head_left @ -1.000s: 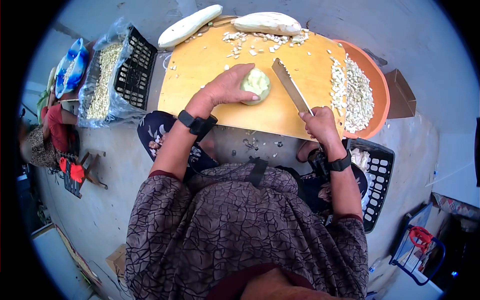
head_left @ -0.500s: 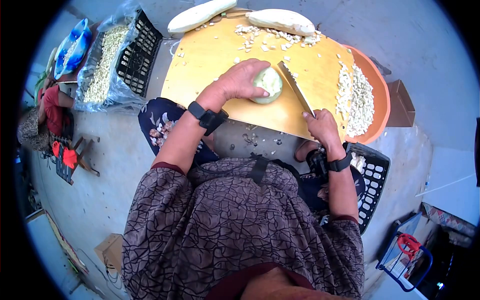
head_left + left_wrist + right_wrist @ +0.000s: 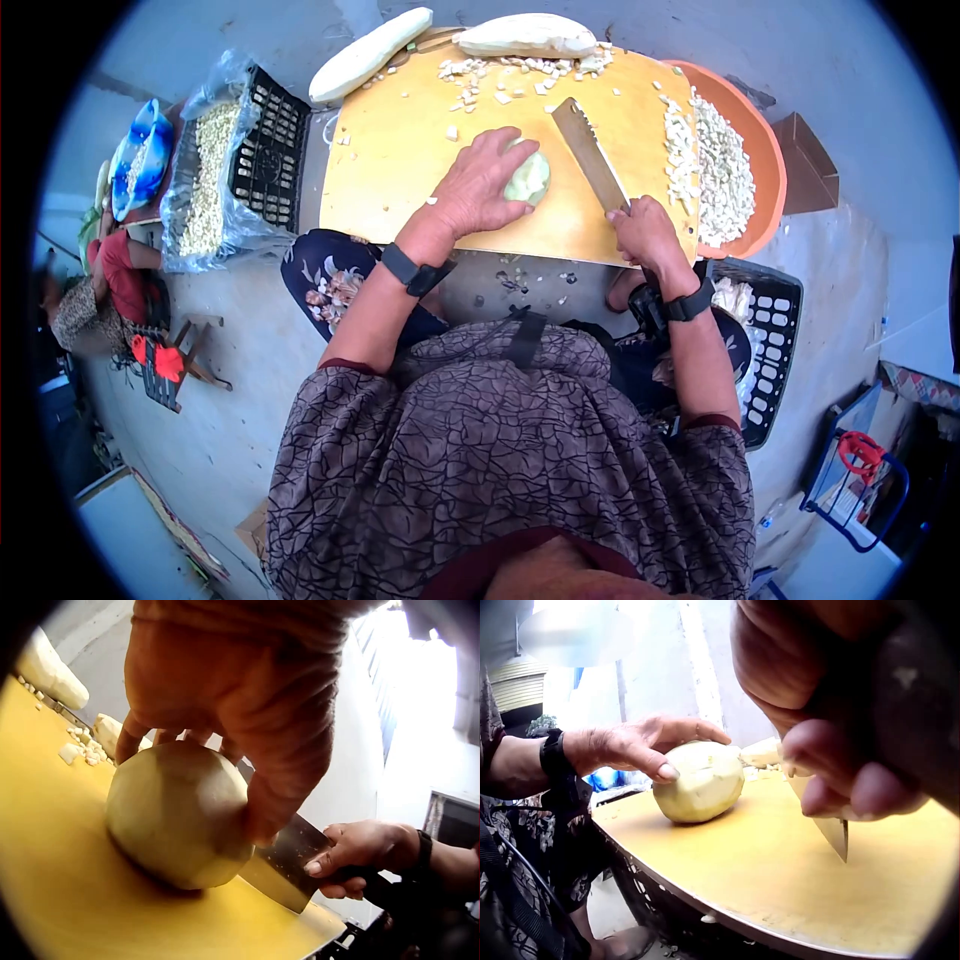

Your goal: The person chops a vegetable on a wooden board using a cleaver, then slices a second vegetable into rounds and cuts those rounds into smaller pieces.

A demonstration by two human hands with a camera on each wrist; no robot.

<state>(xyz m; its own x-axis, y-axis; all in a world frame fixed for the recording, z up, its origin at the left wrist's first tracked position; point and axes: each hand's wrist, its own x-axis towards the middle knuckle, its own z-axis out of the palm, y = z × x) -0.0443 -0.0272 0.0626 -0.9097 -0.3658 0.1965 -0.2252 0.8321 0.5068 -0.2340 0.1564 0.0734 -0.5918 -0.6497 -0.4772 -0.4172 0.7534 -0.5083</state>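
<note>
Yellow board: left hand clasps gourd, right hand grips knife; only head view shows basin.

Cannot make out any text, label, brand, number or sign in any view, whether on the knife, the black wristbands, the brown box or the black crates.

Grey floor, pale wall; slatted stool far left; bright glare.
</note>
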